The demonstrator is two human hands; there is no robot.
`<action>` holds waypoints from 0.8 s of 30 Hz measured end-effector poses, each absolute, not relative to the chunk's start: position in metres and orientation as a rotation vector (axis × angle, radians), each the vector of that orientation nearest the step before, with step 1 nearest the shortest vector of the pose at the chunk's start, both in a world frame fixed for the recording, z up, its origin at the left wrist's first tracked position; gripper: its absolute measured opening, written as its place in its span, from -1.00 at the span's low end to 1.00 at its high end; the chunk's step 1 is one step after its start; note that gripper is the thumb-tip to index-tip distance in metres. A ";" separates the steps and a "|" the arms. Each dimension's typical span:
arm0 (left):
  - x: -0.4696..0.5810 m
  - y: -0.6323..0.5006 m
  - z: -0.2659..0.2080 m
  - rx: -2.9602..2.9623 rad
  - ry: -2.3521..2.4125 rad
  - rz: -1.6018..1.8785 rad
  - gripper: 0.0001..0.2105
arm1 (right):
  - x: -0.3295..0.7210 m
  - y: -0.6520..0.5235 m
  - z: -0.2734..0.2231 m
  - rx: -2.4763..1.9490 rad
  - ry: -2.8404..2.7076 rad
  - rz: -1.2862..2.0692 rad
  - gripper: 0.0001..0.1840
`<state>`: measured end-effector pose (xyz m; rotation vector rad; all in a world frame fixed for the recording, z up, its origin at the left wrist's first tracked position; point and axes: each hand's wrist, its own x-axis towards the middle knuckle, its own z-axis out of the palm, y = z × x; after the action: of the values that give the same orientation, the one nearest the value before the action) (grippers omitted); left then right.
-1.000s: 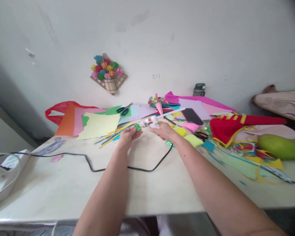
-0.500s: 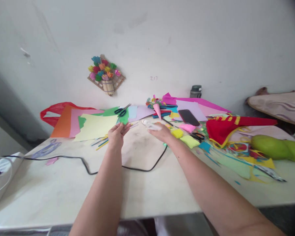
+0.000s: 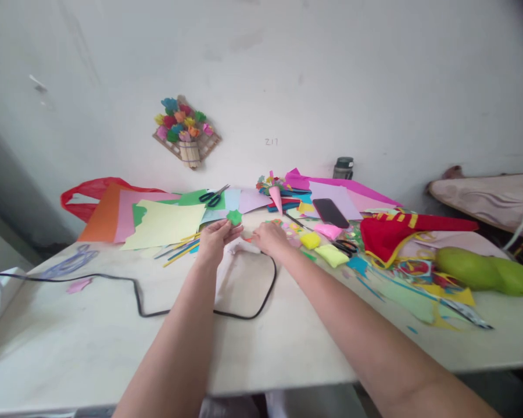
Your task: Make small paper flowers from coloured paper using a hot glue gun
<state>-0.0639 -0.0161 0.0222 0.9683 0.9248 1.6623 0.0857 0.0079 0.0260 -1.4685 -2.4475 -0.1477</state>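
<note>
Green scallop-edged paper cutout (image 3: 234,217) is pinched between nearly closed fingers of the left hand (image 3: 213,239), above the counter (image 3: 87,348). Fingers of the right hand (image 3: 271,237) curl downward beside the white plastic glue gun (image 3: 243,247); their opening and hold cannot be determined. Coloured paper sheets (image 3: 169,223) border the far side. Thin black power cable (image 3: 152,314) crosses the room between the hands and the counter's front edge.

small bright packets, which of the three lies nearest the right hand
The deep yellow packet lies nearest the right hand; the pink packet and the pale yellow-green packet both lie farther to the right.
</note>
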 end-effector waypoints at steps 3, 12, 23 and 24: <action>-0.059 -0.017 0.020 0.992 0.950 1.592 -0.86 | 0.106 0.024 0.032 -1.646 -2.360 -0.140 -0.67; -0.054 -0.013 0.009 1.003 0.997 1.464 -0.90 | 0.119 0.045 0.015 -1.758 -2.350 -0.097 -0.76; -0.054 -0.009 0.004 1.034 0.983 1.452 -0.83 | 0.118 0.044 0.006 -1.585 -2.358 -0.168 -0.80; -0.054 -0.009 0.004 1.035 0.981 1.447 -0.84 | 0.119 0.045 0.006 -1.569 -2.314 -0.151 -0.80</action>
<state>-0.0537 -0.0090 0.0042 1.0347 0.9813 1.4469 0.1194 0.0450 0.0056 -1.5687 -2.3136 -0.1509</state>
